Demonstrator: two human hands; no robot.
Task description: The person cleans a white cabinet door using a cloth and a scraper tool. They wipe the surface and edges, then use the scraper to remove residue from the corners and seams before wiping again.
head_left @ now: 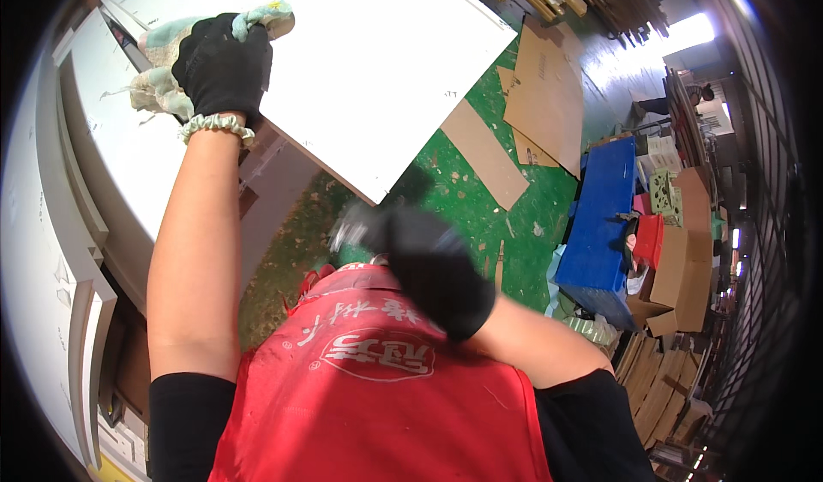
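Observation:
My left hand (225, 67), in a black glove, is closed around a pale green and beige rag (164, 89). It rests at the edge of a large white panel (373, 77) that bears small handwritten marks. My right hand (437, 270), also gloved in black, is motion-blurred in front of my red apron (386, 417), below the panel's near corner. A pale, shiny smear (350, 231) shows beside its fingers; the blur hides what it is and whether I hold it.
More white panels (58, 257) stand at the left. Cardboard sheets (543, 96) lie on the green floor (463, 173). To the right are a blue box (595, 225), an opened carton (681, 276) and stacked boards (662, 379). A person (681, 99) is in the background.

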